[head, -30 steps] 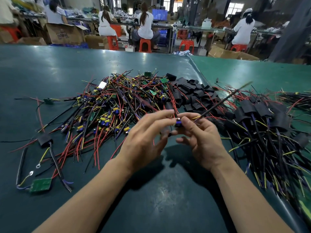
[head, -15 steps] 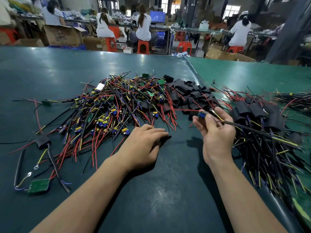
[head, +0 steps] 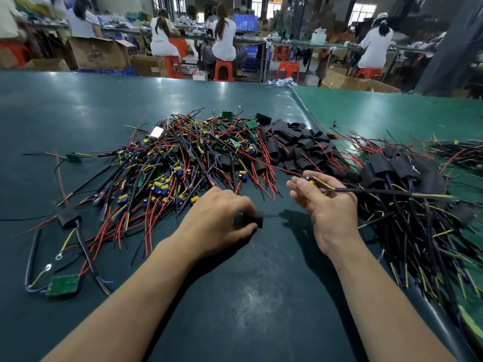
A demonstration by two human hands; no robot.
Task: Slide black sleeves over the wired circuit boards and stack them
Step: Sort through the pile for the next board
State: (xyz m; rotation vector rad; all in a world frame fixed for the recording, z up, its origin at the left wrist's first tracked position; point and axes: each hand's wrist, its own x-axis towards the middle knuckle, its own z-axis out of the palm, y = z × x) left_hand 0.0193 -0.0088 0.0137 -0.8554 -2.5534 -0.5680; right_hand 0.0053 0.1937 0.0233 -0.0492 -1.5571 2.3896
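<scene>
On the far left, beyond the green table (head: 78, 105), an open carton (head: 98, 54) carries dark printed lettering on its side, too blurred to read; no other writing is legible.

Near the table's middle, the left hand (head: 219, 218) rests low, its fingers curled round a short black sleeve (head: 254, 219), a flattened matte tube whose open end points right. The right hand (head: 326, 205) is raised, palm up, with fingers loosely bent and the thumb pinching a wired board (head: 312, 182); only a small yellow and blue part of it shows at the fingertips, and its black and yellow leads run off to the right over the sleeved stack (head: 402, 176). That stack is a heap of black-wrapped boards with black, yellow and purple wires trailing toward the near edge. Behind the hands lies a tangle of bare boards (head: 177, 168), green with red, black and yellow wires, and just right of it a pile of empty sleeves (head: 300, 145). One green board (head: 63, 284) lies apart at the near left.
</scene>
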